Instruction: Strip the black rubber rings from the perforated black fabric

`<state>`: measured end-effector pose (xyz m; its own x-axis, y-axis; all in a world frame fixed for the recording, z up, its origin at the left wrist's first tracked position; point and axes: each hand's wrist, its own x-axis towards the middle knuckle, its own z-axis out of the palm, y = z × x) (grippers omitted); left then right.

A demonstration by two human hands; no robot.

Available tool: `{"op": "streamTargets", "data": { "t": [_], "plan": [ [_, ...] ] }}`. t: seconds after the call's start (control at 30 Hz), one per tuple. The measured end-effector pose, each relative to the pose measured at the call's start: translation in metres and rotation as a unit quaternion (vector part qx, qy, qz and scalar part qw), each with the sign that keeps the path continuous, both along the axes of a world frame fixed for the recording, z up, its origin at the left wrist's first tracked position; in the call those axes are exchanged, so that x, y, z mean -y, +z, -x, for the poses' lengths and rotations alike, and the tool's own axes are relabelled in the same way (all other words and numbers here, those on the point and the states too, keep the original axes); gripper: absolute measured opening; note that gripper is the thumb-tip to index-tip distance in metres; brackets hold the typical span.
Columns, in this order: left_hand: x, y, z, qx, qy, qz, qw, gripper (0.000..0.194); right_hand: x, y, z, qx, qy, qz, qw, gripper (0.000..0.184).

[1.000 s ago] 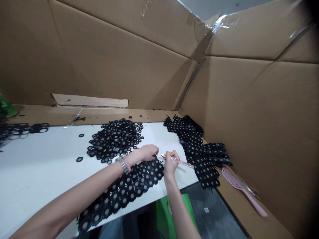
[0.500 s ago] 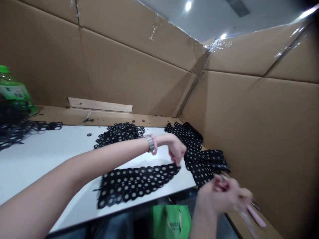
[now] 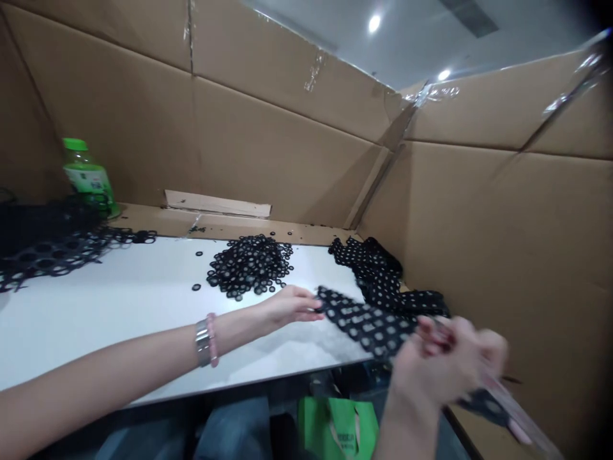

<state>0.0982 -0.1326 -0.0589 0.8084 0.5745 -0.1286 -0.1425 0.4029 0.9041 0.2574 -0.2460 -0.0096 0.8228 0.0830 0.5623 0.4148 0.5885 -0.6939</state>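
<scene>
Head view: our left hand (image 3: 292,305) has its fingers drawn together, pinching the end of a black lace strip with round holes (image 3: 364,322). Its long axis runs right and slightly down to our right hand (image 3: 445,361), blurred and curled closed on it beside a slim pinkish stick (image 3: 514,409). A heap of black lace rings (image 3: 249,265) lies just beyond our left hand.
</scene>
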Motion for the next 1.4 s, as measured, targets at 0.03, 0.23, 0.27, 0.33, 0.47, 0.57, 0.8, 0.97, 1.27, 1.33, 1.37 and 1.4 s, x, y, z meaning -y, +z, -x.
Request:
{"op": "streamTargets", "data": {
  "t": [0.03,0.23,0.27,0.33,0.47,0.57,0.8,0.97,1.27,1.33,1.37,1.4],
  "plan": [
    [-0.005,-0.021,0.012,-0.062,0.039,-0.026,0.997,0.02,-0.013,-0.007,0.014,-0.02,0.044,0.005,0.999,0.031],
    [-0.027,-0.09,0.057,-0.223,0.042,-0.108,0.968,0.022,-0.072,-0.095,0.076,-0.092,0.339,0.273,0.896,0.029],
    [-0.029,-0.093,0.06,-0.23,0.032,-0.118,0.965,0.021,-0.077,-0.109,0.081,-0.109,0.35,0.282,0.887,0.029],
    [-0.032,-0.095,0.063,-0.237,0.014,-0.132,0.962,0.021,-0.082,-0.13,0.088,-0.112,0.352,0.302,0.879,0.029],
    [-0.038,-0.098,0.066,-0.23,-0.001,-0.144,0.963,0.021,-0.085,-0.146,0.09,-0.092,0.349,0.338,0.869,0.027],
    [-0.041,-0.1,0.068,-0.23,-0.002,-0.13,0.964,0.024,-0.084,-0.15,0.086,-0.033,0.328,0.376,0.866,0.025],
    [-0.042,-0.094,0.067,-0.225,-0.012,-0.108,0.968,0.024,-0.085,-0.151,0.085,0.032,0.305,0.42,0.854,0.024],
    [-0.04,-0.09,0.066,-0.226,0.007,-0.1,0.969,0.024,-0.084,-0.148,0.087,0.041,0.304,0.427,0.85,0.024],
    [-0.038,-0.092,0.065,-0.222,0.023,-0.095,0.97,0.023,-0.083,-0.145,0.09,0.085,0.279,0.434,0.853,0.026],
    [-0.038,-0.093,0.065,-0.213,0.024,-0.091,0.972,0.022,-0.084,-0.145,0.091,0.12,0.27,0.436,0.85,0.026],
    [-0.038,-0.092,0.065,-0.209,0.023,-0.089,0.974,0.022,-0.084,-0.145,0.092,0.134,0.272,0.437,0.847,0.025],
    [-0.038,-0.092,0.065,-0.206,0.022,-0.087,0.975,0.022,-0.084,-0.146,0.094,0.144,0.275,0.439,0.843,0.024]
  ]
}}
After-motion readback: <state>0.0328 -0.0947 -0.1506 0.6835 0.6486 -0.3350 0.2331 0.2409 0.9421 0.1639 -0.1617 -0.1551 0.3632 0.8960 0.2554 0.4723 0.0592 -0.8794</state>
